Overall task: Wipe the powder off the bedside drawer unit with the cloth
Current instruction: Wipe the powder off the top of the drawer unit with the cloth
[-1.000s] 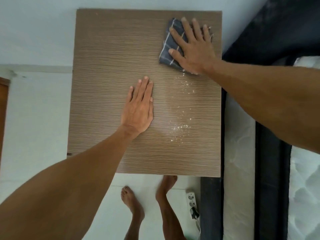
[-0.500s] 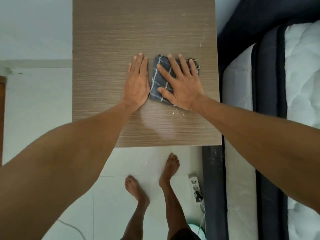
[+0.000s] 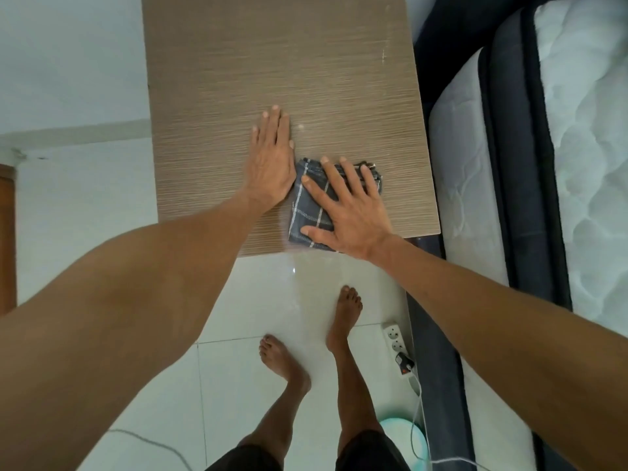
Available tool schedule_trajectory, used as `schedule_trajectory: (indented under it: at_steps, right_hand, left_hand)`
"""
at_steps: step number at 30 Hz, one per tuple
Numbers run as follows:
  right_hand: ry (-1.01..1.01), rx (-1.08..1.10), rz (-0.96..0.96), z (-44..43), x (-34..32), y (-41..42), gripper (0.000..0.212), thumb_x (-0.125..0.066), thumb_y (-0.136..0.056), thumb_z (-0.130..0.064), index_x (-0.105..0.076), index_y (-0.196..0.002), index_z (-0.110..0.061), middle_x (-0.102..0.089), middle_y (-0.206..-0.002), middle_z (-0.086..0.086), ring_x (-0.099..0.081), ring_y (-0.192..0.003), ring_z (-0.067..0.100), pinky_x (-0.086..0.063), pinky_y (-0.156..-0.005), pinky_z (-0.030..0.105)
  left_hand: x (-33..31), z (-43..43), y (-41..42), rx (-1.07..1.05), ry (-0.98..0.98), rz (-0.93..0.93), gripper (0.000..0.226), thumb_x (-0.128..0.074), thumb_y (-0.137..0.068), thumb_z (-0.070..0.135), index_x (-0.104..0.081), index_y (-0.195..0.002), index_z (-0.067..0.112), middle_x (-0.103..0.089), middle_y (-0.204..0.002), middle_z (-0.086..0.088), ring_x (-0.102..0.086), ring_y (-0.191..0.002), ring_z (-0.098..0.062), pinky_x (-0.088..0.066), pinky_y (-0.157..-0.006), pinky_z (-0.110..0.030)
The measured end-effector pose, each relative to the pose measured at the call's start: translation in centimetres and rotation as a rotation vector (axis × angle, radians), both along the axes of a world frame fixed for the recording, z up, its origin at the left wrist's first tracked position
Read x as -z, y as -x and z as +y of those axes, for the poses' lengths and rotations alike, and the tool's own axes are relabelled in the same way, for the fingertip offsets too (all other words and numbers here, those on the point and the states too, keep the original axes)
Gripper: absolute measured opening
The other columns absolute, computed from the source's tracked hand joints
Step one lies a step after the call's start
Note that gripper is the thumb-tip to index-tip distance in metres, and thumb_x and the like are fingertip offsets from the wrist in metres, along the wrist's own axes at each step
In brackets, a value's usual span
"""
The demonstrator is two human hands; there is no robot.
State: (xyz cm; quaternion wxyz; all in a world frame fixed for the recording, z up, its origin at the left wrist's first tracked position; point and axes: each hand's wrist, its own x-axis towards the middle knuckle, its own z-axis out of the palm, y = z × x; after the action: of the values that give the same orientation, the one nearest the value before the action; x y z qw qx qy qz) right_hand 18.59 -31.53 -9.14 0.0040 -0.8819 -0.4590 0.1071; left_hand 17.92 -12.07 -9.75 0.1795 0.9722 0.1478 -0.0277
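Pressing folded cloth [image 3: 307, 212] under flat, spread right hand [image 3: 350, 215]; left hand [image 3: 273, 164] flat beside.

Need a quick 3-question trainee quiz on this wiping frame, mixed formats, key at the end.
1. True or false: the right hand lies flat on the folded cloth.
2. Where on the drawer unit top is the cloth? A) far corner B) near edge C) on the floor
3. Fill in: the left hand rests palm-down on the ____, beside the cloth.

Key: 1 true; 2 B; 3 drawer unit top.
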Motion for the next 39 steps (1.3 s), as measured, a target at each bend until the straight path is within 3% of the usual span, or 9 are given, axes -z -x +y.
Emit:
schedule_trajectory:
  at_steps: [6, 8, 11, 15, 19, 24, 29, 39]
  right_hand:
    - [-0.014, -0.109, -0.019, -1.7, 0.3, 2.6, 0.086, -0.039, -0.085, -0.074, -0.02, -0.156, -0.029, -0.02, -0.162, 0.014, -0.023, -0.144, 0.042, -0.015, -0.117, 0.058]
    - [-0.012, -0.175, -0.048, -2.4, 0.4, 3.1, 0.081, -0.052, -0.088, -0.059, -0.018, -0.156, -0.029, -0.022, -0.161, 0.014, -0.024, -0.144, 0.041, -0.017, -0.117, 0.057]
    - [-0.046, -0.235, -0.049, -3.6, 0.4, 4.1, 0.085, -0.068, -0.085, -0.019, -0.02, -0.155, -0.027, -0.024, -0.16, 0.014, -0.027, -0.142, 0.041, -0.019, -0.117, 0.054]
    - [-0.081, -0.304, 0.009, -5.2, -0.8, 4.5, 0.086, -0.063, -0.075, 0.005, -0.035, -0.151, -0.022, -0.033, -0.156, 0.016, -0.034, -0.14, 0.042, -0.023, -0.117, 0.055]
    - [-0.065, -0.435, 0.084, -6.5, -2.6, 3.4, 0.084, -0.08, -0.059, 0.007, -0.057, -0.136, -0.017, -0.053, -0.142, 0.018, -0.051, -0.128, 0.043, -0.039, -0.106, 0.056]
    - [-0.055, -0.527, 0.177, -8.2, -5.5, 0.3, 0.077, -0.088, -0.056, -0.001, -0.063, -0.127, -0.014, -0.064, -0.127, 0.014, -0.06, -0.115, 0.037, -0.052, -0.097, 0.051]
    - [-0.081, -0.294, 0.173, -7.9, -7.5, -8.1, 0.084, -0.085, -0.064, -0.003, -0.05, -0.14, -0.012, -0.054, -0.138, 0.015, -0.054, -0.122, 0.035, -0.048, -0.099, 0.054]
    - [-0.246, 0.019, 0.182, 0.2, -7.1, -26.8, 0.064, -0.057, -0.086, 0.005, -0.041, -0.147, -0.01, -0.046, -0.147, 0.014, -0.049, -0.127, 0.04, -0.044, -0.103, 0.054]
  left_hand:
    - [0.1, -0.2, 0.9, 0.058, -0.031, -0.008, 0.049, -0.02, -0.104, 0.018, -0.021, -0.149, -0.002, -0.014, -0.159, -0.022, -0.011, -0.148, -0.037, -0.012, -0.12, -0.05]
    - [0.1, -0.3, 1.0, 0.072, -0.041, -0.007, 0.049, -0.02, -0.103, 0.017, -0.02, -0.149, -0.002, -0.014, -0.159, -0.022, -0.011, -0.148, -0.037, -0.012, -0.12, -0.05]
    - [0.0, -0.6, 1.0, 0.074, -0.053, 0.007, 0.05, -0.021, -0.103, 0.017, -0.02, -0.149, -0.002, -0.014, -0.159, -0.022, -0.011, -0.148, -0.037, -0.013, -0.12, -0.051]
    - [-0.4, -1.2, 0.8, 0.089, -0.063, 0.041, 0.05, -0.021, -0.103, 0.018, -0.02, -0.149, -0.001, -0.014, -0.159, -0.022, -0.011, -0.148, -0.036, -0.014, -0.12, -0.05]
    - [-1.3, -2.7, -0.3, 0.098, -0.011, 0.063, 0.05, -0.023, -0.103, 0.018, -0.021, -0.149, -0.001, -0.013, -0.16, -0.02, -0.01, -0.148, -0.035, -0.012, -0.12, -0.05]
    - [-2.3, -4.3, -2.7, 0.092, 0.014, 0.078, 0.049, -0.025, -0.103, 0.018, -0.023, -0.148, -0.001, -0.016, -0.159, -0.02, -0.013, -0.148, -0.034, -0.015, -0.12, -0.05]
    - [-1.7, -5.0, -5.7, 0.059, -0.001, 0.107, 0.052, -0.025, -0.103, 0.024, -0.019, -0.15, 0.001, -0.013, -0.16, -0.018, -0.011, -0.148, -0.033, -0.013, -0.12, -0.05]
    - [0.7, -4.7, -9.4, -0.016, -0.126, 0.062, 0.057, -0.011, -0.102, 0.033, -0.009, -0.153, 0.009, -0.007, -0.163, -0.009, -0.006, -0.15, -0.023, -0.009, -0.121, -0.047]
